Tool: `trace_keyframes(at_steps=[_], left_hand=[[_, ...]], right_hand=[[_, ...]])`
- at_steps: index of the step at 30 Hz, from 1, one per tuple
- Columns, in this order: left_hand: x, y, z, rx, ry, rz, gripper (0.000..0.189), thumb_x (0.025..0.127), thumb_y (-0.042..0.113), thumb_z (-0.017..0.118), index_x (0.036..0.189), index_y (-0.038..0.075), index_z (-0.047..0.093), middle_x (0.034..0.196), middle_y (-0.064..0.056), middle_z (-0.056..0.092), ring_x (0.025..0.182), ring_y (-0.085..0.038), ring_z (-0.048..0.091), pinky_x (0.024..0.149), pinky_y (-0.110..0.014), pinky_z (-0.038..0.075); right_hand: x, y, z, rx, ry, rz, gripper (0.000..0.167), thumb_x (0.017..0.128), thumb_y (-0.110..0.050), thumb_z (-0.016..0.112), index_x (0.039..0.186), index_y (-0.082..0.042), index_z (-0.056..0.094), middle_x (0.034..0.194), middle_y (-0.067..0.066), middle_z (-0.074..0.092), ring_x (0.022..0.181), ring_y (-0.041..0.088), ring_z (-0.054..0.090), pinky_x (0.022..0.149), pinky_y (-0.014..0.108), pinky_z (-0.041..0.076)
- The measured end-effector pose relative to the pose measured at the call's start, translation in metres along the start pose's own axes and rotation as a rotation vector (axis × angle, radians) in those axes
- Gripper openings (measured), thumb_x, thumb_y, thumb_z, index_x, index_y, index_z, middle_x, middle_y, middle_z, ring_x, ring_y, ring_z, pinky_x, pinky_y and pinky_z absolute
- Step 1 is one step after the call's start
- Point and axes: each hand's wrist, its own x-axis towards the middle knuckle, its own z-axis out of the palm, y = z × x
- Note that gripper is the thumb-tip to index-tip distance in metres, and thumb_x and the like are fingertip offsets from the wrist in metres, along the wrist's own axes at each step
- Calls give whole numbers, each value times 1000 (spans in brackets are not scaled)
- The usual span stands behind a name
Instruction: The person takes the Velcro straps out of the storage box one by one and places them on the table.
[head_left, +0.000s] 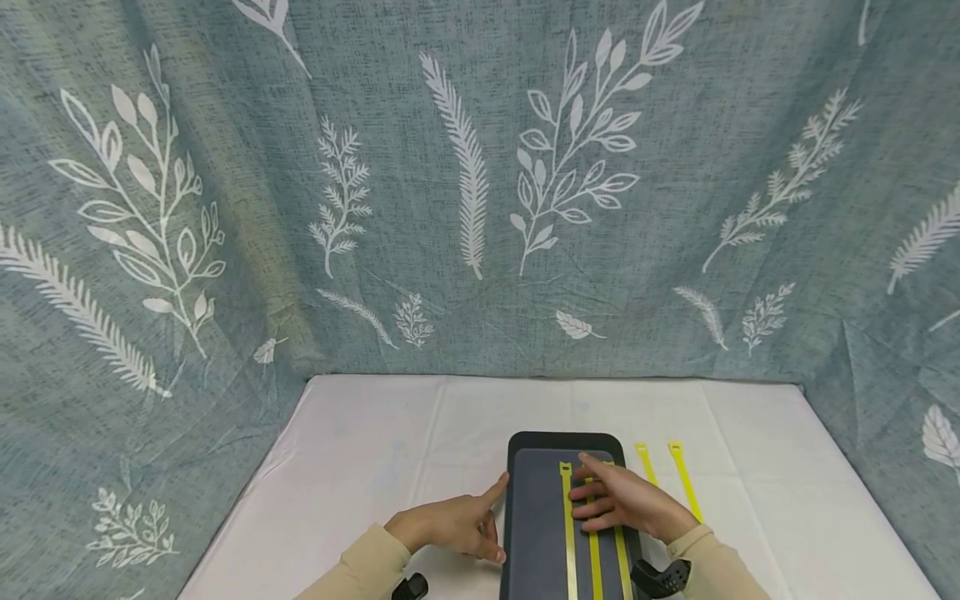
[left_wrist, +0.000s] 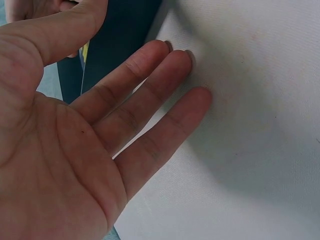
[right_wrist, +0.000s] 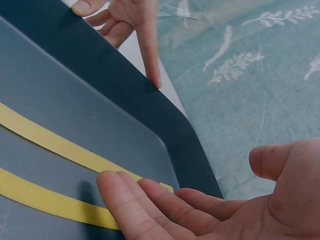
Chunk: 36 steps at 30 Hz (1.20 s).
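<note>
A dark rectangular tray (head_left: 525, 440) lies on the white-covered table, holding three long yellow straps with slotted heads: a left strap (head_left: 567, 525), a middle strap (head_left: 595, 558) and a right strap (head_left: 622, 554). At the tray's left side, my left hand (head_left: 450, 527) touches the outer wall with spread index finger and thumb. Its other fingers extend loosely in the left wrist view, holding nothing. My right hand (head_left: 633, 498) hovers over the straps, its fingers loosely extended and overlapping the middle strap. In the right wrist view its fingertips are close above the yellow straps (right_wrist: 60, 150).
Two more yellow straps, an inner one (head_left: 645, 462) and an outer one (head_left: 684, 479), lie on the white cloth (head_left: 375, 450) right of the tray, partly hidden by my right arm. A blue-green leaf-patterned curtain (head_left: 405, 208) hangs behind the table and along both sides.
</note>
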Motion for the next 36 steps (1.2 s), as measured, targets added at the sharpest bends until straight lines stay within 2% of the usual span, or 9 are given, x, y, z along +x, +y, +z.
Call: trace_keyframes(at_steps=[6,18,27,31,36], left_hand=[[1,0,2,-11,3,-1,108,88,16,80,163,6,2,86,4,70,71,-7,59,69,-21,47],[3,0,3,-11,17,-12,108,87,15,81,163,6,5,84,3,71,69,-8,59,65,-22,47],[4,0,3,-20,14,-20,108,87,14,81,163,5,5,83,3,71,67,-9,59,62,-23,46],[5,-1,4,-20,7,-22,108,87,14,80,163,6,4,83,4,71,67,-9,59,61,-23,47],[5,-1,3,-5,18,-15,108,87,13,81,163,6,4,83,4,71,67,-8,59,62,-23,47]], right_hand=[[1,1,3,14,-8,-5,91,103,-63,41,151,13,28,139,30,56,114,36,68,92,47,57],[7,-2,9,0,28,9,90,102,-62,44,149,13,33,136,28,59,111,33,69,92,46,58],[17,-2,11,-28,11,-4,87,105,-60,39,151,13,31,134,28,60,111,33,68,92,45,57],[22,-3,16,-84,90,3,74,107,-51,43,145,13,42,121,23,67,100,27,72,86,42,59],[31,-7,25,-254,267,-23,38,102,-27,57,114,7,68,91,14,69,75,17,69,71,35,61]])
